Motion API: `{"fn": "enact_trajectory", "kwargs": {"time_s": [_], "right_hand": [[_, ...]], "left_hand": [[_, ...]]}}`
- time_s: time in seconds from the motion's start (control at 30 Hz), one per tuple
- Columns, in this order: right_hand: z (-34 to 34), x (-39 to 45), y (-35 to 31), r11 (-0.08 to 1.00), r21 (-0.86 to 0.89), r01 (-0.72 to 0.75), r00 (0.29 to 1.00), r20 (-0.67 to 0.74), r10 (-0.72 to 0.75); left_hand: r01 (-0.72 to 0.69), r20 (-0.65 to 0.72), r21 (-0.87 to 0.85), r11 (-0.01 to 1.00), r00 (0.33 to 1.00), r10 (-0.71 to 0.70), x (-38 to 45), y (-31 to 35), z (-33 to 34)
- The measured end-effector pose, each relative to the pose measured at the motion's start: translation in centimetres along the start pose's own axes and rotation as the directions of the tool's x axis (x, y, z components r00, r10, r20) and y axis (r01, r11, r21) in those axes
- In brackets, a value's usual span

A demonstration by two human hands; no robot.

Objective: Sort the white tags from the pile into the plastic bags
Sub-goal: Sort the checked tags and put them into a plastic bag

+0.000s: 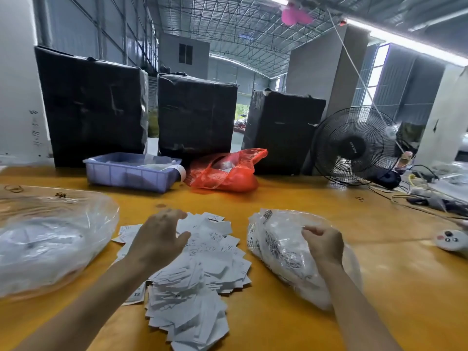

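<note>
A loose pile of white tags point(202, 272) lies on the yellow table point(291, 198), spread from the middle toward the near edge. My left hand point(158, 239) hovers over the pile's far left part, fingers spread and relaxed, holding nothing. A clear plastic bag with printed text point(281, 252), stuffed with white tags, lies right of the pile. My right hand point(323, 243) is over this bag with fingers curled at the plastic; whether they pinch it is unclear. A larger clear bag point(48, 239) holding white tags lies at the left.
A lilac plastic bin point(131, 174) and a red plastic bag point(225, 171) sit at the table's far side, before three black-wrapped boxes point(195, 115). A black fan point(354, 148) stands far right beside cables point(417, 196). A small white toy point(450, 240) lies at the right edge.
</note>
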State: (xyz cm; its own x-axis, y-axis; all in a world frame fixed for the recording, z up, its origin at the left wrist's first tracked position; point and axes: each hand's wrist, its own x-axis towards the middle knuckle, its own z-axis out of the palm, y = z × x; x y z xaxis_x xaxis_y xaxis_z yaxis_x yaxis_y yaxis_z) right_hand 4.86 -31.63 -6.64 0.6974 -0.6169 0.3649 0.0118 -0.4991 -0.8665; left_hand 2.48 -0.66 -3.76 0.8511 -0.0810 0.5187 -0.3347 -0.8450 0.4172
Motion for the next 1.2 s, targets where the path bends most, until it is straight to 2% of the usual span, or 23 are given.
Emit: {"fn": "enact_trajectory", "kwargs": {"time_s": [0.17,0.23,0.3,0.4,0.47,0.53,0.57,0.6,0.67,0.77,0.87,0.93,1.0,1.03,1.07,1.1,1.13,1.2], "right_hand": [[-0.2,0.0,-0.4,0.992,0.125,0.023,0.999,-0.052,-0.016],[-0.4,-0.6,-1.6,0.953,0.302,0.025,0.997,-0.077,-0.002],[-0.7,-1.6,-3.3,0.831,0.557,-0.009,0.998,-0.052,0.046],[-0.5,-3.8,-6.1,0.6,0.789,-0.13,0.983,0.18,-0.022],[0.4,-5.9,-7.5,0.562,0.798,-0.215,0.93,0.343,-0.13],[1.8,-8.2,-8.5,0.642,0.737,-0.21,0.88,0.429,-0.205],[2.4,-9.2,-8.8,0.696,0.698,-0.169,0.866,0.443,-0.233],[3.0,-10.0,-8.9,0.741,0.662,-0.112,0.858,0.44,-0.263],[3.6,-11.0,-8.8,0.786,0.618,-0.021,0.842,0.435,-0.32],[3.6,-11.2,-8.7,0.794,0.608,-0.002,0.838,0.435,-0.331],[3.2,-10.1,-8.8,0.806,0.592,0.026,0.861,0.396,-0.319],[2.2,-8.3,-8.4,0.841,0.512,0.176,0.92,0.218,-0.326],[0.6,-5.5,-6.9,0.891,0.232,0.39,0.918,-0.022,-0.396],[-0.3,-4.0,-6.0,0.902,0.065,0.427,0.902,-0.093,-0.421],[-1.1,-2.8,-4.9,0.911,-0.069,0.408,0.907,-0.087,-0.413],[-1.7,-1.8,-3.9,0.924,-0.161,0.347,0.935,-0.019,-0.354],[-2.0,-1.1,-2.9,0.927,-0.269,0.261,0.965,0.1,-0.242],[-2.0,-0.9,-1.8,0.821,-0.531,0.212,0.94,0.34,-0.023]], "left_hand": [[0.053,0.035,-0.096,0.994,0.998,-0.049,-0.1,0.0,0.1],[0.063,0.034,-0.152,0.986,0.998,-0.058,-0.1,0.2,0.1],[0.062,0.021,-0.224,0.973,0.998,-0.059,-0.1,0.5,0.2],[0.033,0.022,-0.389,0.921,0.999,-0.027,-0.2,1.2,-0.1],[0.12,0.159,-0.598,0.792,0.987,-0.03,-0.3,2.1,-0.4],[0.385,0.43,-0.77,0.508,0.902,-0.032,-0.4,2.8,-0.7],[0.499,0.537,-0.78,0.378,0.843,-0.006,-0.4,3.1,-0.9],[0.562,0.598,-0.766,0.312,0.801,0.027,-0.5,3.1,-1.0],[0.564,0.608,-0.756,0.332,0.794,0.034,-0.7,3.2,-0.9],[0.508,0.501,-0.753,0.417,0.855,-0.137,-1.0,2.8,-0.3],[0.514,0.461,-0.761,0.396,0.858,-0.227,-0.8,2.4,-0.3],[0.511,0.441,-0.776,0.37,0.859,-0.262,-0.5,2.1,-0.4],[0.514,0.436,-0.792,0.329,0.854,-0.283,-0.4,1.9,-0.6],[0.516,0.44,-0.795,0.318,0.852,-0.285,-0.4,1.9,-0.7],[0.518,0.441,-0.795,0.316,0.851,-0.285,-0.4,1.8,-0.6],[0.518,0.442,-0.793,0.32,0.851,-0.283,-0.4,1.8,-0.6],[0.518,0.443,-0.79,0.328,0.852,-0.278,-0.4,1.7,-0.6],[0.514,0.44,-0.777,0.363,0.856,-0.271,-0.4,1.7,-0.4]]}}
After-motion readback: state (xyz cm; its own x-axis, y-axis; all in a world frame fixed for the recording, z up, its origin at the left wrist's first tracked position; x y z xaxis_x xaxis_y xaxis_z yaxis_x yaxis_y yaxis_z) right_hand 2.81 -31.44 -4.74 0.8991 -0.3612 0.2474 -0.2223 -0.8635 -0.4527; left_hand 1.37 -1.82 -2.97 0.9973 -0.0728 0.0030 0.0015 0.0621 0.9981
